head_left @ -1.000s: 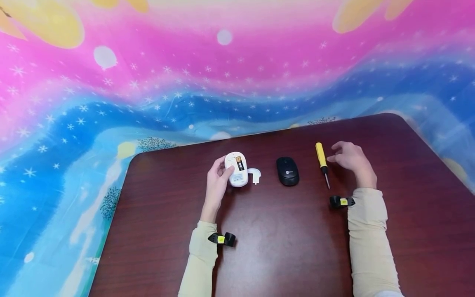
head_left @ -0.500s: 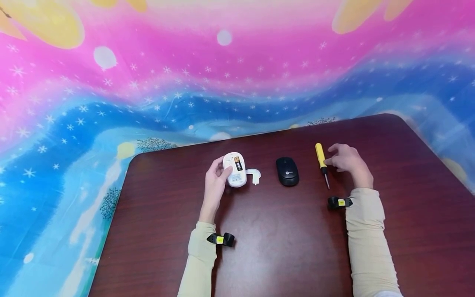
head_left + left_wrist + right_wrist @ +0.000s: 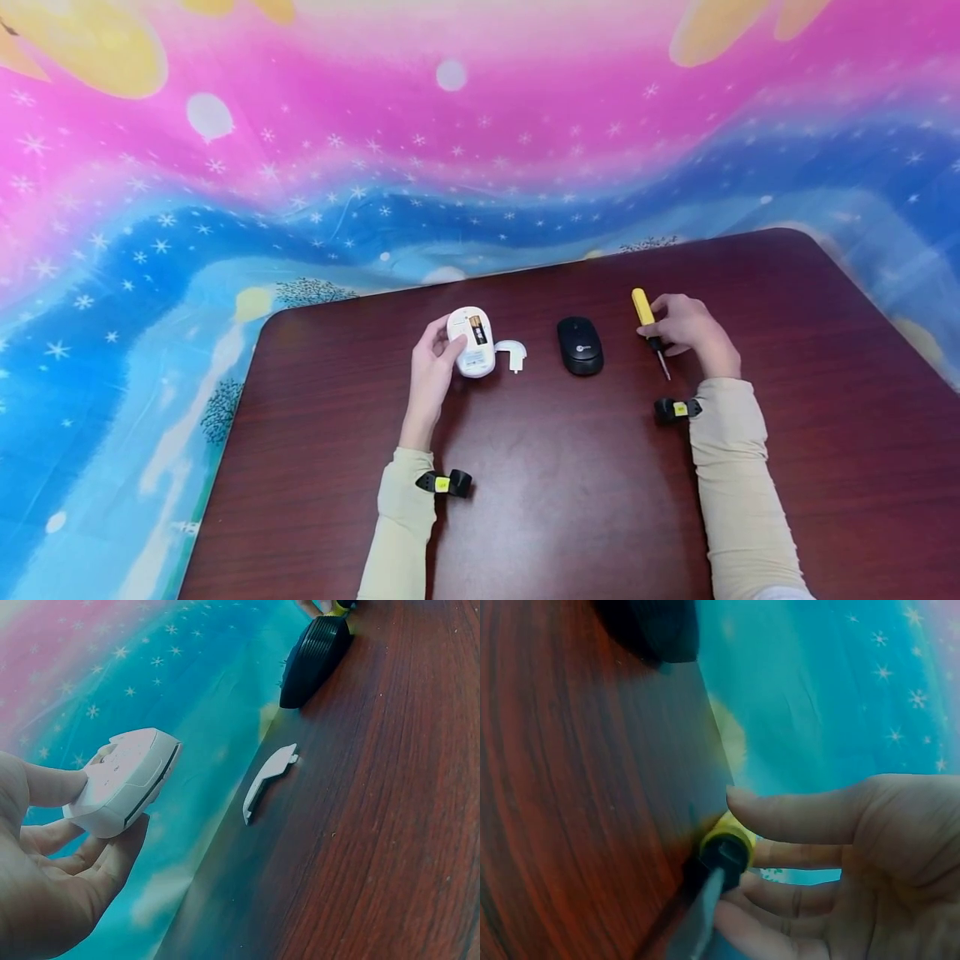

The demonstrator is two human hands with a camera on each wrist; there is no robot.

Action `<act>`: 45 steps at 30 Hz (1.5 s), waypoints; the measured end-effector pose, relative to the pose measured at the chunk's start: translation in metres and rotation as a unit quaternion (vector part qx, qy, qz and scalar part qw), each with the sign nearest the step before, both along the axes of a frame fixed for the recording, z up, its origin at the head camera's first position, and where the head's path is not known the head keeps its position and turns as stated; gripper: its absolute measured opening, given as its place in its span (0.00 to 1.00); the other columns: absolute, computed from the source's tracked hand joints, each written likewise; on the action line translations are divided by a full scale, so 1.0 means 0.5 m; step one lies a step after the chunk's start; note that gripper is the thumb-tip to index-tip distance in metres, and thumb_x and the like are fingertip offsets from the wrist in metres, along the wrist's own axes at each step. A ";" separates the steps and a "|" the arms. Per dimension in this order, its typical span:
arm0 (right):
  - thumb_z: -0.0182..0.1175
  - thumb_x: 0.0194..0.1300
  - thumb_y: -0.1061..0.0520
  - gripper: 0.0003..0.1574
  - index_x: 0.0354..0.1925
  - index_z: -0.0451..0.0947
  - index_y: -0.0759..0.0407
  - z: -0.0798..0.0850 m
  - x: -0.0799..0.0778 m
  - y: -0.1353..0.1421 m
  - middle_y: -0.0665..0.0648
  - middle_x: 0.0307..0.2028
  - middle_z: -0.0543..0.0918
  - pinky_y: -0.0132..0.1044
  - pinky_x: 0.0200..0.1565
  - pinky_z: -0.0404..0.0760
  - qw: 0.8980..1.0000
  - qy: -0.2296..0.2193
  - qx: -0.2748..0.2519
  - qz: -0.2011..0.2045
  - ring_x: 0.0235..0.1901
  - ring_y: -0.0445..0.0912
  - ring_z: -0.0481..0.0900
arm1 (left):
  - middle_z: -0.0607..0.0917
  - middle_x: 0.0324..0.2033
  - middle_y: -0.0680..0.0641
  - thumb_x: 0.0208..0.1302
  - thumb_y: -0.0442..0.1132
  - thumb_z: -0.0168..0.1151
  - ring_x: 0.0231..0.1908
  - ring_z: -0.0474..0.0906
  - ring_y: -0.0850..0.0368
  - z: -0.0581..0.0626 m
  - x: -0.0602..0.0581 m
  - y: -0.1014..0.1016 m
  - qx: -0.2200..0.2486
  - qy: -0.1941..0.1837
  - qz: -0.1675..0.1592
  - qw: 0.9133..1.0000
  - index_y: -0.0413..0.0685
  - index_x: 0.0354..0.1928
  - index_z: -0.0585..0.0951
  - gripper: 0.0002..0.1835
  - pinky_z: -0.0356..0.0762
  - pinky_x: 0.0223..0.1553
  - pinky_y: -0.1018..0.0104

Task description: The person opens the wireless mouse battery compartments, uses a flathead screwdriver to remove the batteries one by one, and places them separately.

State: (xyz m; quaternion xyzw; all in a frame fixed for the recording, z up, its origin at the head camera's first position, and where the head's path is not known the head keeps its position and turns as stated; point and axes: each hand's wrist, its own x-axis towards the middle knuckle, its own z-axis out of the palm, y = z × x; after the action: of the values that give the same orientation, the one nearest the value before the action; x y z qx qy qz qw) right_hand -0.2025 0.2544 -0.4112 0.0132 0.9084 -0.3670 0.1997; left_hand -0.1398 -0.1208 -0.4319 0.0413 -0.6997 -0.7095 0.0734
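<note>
In the head view my left hand [image 3: 431, 367] grips a white computer mouse [image 3: 480, 360], its underside turned up. The thumb presses on that underside, where a battery [image 3: 477, 330] sits in the uncovered compartment; in the left wrist view the fingers support the mouse [image 3: 127, 780] from below. A white battery cover [image 3: 514, 352] lies on the table just right of it. My right hand [image 3: 693, 329] pinches a yellow-handled screwdriver [image 3: 642, 307] between thumb and fingers. Its metal shaft [image 3: 699, 919] points toward the camera in the right wrist view.
A black computer mouse [image 3: 580, 345] lies on the dark wooden table [image 3: 555, 475] between the two hands. Behind the table's far edge hangs a colourful printed cloth [image 3: 420, 167]. Each sleeve carries a black wrist camera, the left one [image 3: 450, 483] over the table.
My right hand has moved left onto the screwdriver and taken hold of its handle, which has tilted slightly. The left hand with the white mouse has shifted slightly left.
</note>
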 end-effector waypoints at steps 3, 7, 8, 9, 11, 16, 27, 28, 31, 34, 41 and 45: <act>0.63 0.72 0.63 0.35 0.66 0.61 0.83 -0.002 0.001 -0.005 0.77 0.46 0.76 0.48 0.36 0.88 1.000 0.009 0.002 0.001 0.38 0.61 0.85 | 0.82 0.45 0.42 0.70 0.28 0.60 0.40 0.79 0.60 0.001 -0.001 0.000 -0.001 -0.002 0.000 1.000 0.32 0.63 0.77 0.21 0.75 0.42 0.72; 0.62 0.72 0.65 0.29 0.62 0.64 0.83 -0.005 0.002 -0.006 0.76 0.44 0.77 0.48 0.36 0.88 1.000 0.012 -0.003 -0.002 0.35 0.58 0.86 | 0.82 0.45 0.41 0.71 0.28 0.60 0.40 0.79 0.61 0.001 -0.002 0.000 -0.005 -0.005 -0.001 1.000 0.33 0.64 0.77 0.21 0.76 0.42 0.71; 0.61 0.72 0.65 0.27 0.61 0.65 0.82 -0.006 0.003 -0.006 0.76 0.44 0.77 0.47 0.35 0.88 1.000 0.012 -0.004 -0.003 0.34 0.57 0.86 | 0.82 0.45 0.41 0.71 0.28 0.60 0.40 0.79 0.61 0.001 -0.002 0.000 -0.006 -0.006 -0.001 1.000 0.33 0.64 0.77 0.21 0.76 0.42 0.71; 0.61 0.72 0.66 0.26 0.59 0.66 0.82 -0.006 0.003 -0.005 0.76 0.44 0.77 0.47 0.35 0.88 1.000 0.012 -0.005 -0.004 0.34 0.56 0.86 | 0.82 0.45 0.41 0.71 0.28 0.60 0.40 0.79 0.60 0.000 -0.002 -0.001 -0.008 -0.007 -0.001 1.000 0.33 0.64 0.77 0.21 0.76 0.42 0.71; 0.60 0.73 0.66 0.24 0.58 0.66 0.83 -0.005 0.003 -0.004 0.77 0.44 0.77 0.47 0.35 0.88 1.000 0.013 -0.009 -0.005 0.32 0.55 0.86 | 0.82 0.45 0.41 0.70 0.28 0.60 0.39 0.79 0.60 0.000 -0.002 -0.001 -0.012 -0.007 0.000 1.000 0.33 0.64 0.77 0.21 0.75 0.41 0.71; 0.59 0.72 0.67 0.23 0.57 0.67 0.83 0.003 0.006 0.000 0.78 0.45 0.78 0.48 0.36 0.88 0.999 0.032 -0.017 -0.012 0.32 0.55 0.87 | 0.82 0.45 0.40 0.70 0.28 0.60 0.37 0.78 0.60 0.010 0.003 0.001 -0.017 -0.015 0.000 1.000 0.33 0.63 0.78 0.20 0.75 0.38 0.71; 0.63 0.72 0.63 0.29 0.64 0.68 0.78 0.066 0.018 -0.022 0.64 0.40 0.88 0.37 0.33 0.87 0.958 0.184 -0.188 -0.112 0.27 0.37 0.86 | 0.84 0.47 0.40 0.71 0.32 0.61 0.38 0.78 0.58 -0.005 -0.002 0.008 -0.010 -0.041 0.002 0.999 0.37 0.63 0.79 0.20 0.76 0.33 0.68; 0.63 0.72 0.64 0.28 0.64 0.70 0.77 0.076 0.020 -0.029 0.59 0.38 0.88 0.35 0.34 0.87 0.945 0.193 -0.234 -0.122 0.28 0.36 0.86 | 0.84 0.47 0.40 0.71 0.32 0.61 0.38 0.78 0.58 -0.004 -0.003 0.009 -0.012 -0.040 0.002 0.999 0.37 0.63 0.80 0.20 0.75 0.33 0.69; 0.65 0.69 0.68 0.22 0.59 0.76 0.73 0.104 0.028 -0.053 0.53 0.34 0.89 0.33 0.36 0.86 0.890 0.207 -0.381 -0.142 0.32 0.38 0.87 | 0.84 0.46 0.40 0.71 0.33 0.61 0.39 0.77 0.57 0.001 -0.005 0.011 -0.019 -0.035 0.002 0.999 0.38 0.62 0.80 0.19 0.75 0.33 0.70; 0.65 0.67 0.73 0.14 0.51 0.81 0.70 0.129 0.038 -0.082 0.57 0.35 0.90 0.36 0.39 0.87 0.822 0.217 -0.508 -0.142 0.37 0.45 0.89 | 0.84 0.45 0.41 0.70 0.33 0.61 0.41 0.77 0.57 0.007 -0.006 0.012 -0.021 -0.031 0.005 0.999 0.37 0.61 0.81 0.19 0.75 0.37 0.70; 0.61 0.65 0.79 0.14 0.48 0.80 0.74 0.157 0.055 -0.144 0.68 0.39 0.88 0.44 0.43 0.87 0.707 0.198 -0.668 -0.117 0.42 0.54 0.90 | 0.85 0.46 0.40 0.70 0.33 0.61 0.42 0.78 0.56 0.006 -0.004 0.013 -0.024 -0.026 0.010 0.999 0.36 0.60 0.81 0.19 0.74 0.43 0.68; 0.61 0.65 0.78 0.14 0.49 0.79 0.73 0.160 0.058 -0.178 0.68 0.40 0.88 0.46 0.44 0.87 0.698 0.192 -0.681 -0.110 0.43 0.54 0.89 | 0.85 0.46 0.39 0.70 0.33 0.61 0.41 0.79 0.56 0.001 0.000 0.012 -0.026 -0.026 0.009 0.999 0.36 0.60 0.81 0.19 0.75 0.43 0.68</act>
State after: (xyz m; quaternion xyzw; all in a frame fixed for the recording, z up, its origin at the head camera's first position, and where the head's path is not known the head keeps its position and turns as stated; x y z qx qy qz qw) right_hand -0.1737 0.1655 -0.3312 -0.0973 0.4209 -0.8995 -0.0662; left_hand -0.1397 -0.1150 -0.4316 0.0640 -0.7191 -0.6892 0.0622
